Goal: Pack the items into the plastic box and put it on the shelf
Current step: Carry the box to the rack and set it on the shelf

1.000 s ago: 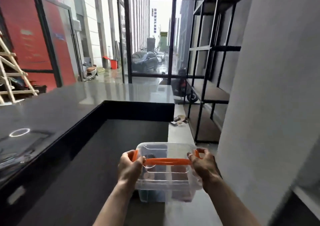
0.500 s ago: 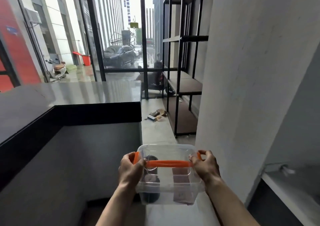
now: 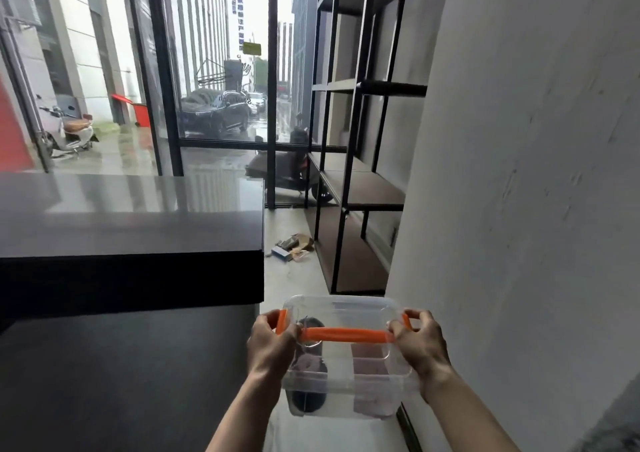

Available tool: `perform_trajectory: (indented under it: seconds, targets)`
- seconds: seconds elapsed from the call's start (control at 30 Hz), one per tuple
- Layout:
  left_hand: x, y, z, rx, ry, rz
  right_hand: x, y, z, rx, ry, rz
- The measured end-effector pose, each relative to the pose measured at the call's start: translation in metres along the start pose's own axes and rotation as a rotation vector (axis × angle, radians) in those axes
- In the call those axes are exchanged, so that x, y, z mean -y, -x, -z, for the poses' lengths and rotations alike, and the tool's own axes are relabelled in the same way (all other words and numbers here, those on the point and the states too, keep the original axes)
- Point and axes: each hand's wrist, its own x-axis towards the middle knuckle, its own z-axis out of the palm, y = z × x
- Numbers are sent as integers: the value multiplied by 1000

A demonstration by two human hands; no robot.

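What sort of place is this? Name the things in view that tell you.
Probably an unfurnished ground-floor shop or commercial unit: a long dark counter, a bare black metal shelf, and floor-to-ceiling street-front glazing facing parked cars.

Two bare hands, left hand (image 3: 272, 342) and right hand (image 3: 420, 342), are gripping one clear plastic box with an orange handle (image 3: 346, 358) at 6 o'clock. One black metal-framed shelf unit (image 3: 349, 181) is standing at 1 o'clock; one dark glossy counter (image 3: 131, 216) is sitting at 9 o'clock.
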Motion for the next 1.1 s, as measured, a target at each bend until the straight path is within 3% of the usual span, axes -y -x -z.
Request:
perform_trajectory:
  seconds: [0.53, 0.87, 1.1]
  targets:
    - [-32, -263, -119, 62, -77, 4, 65, -264, -79, -40, -48, 3]
    - [-57, -477, -230, -101, -147, 20, 118, -529, -151, 75, -130, 65]
    - [-81, -618, -270, -174, -199, -13, 174, -681, -220, 174, -90, 105]
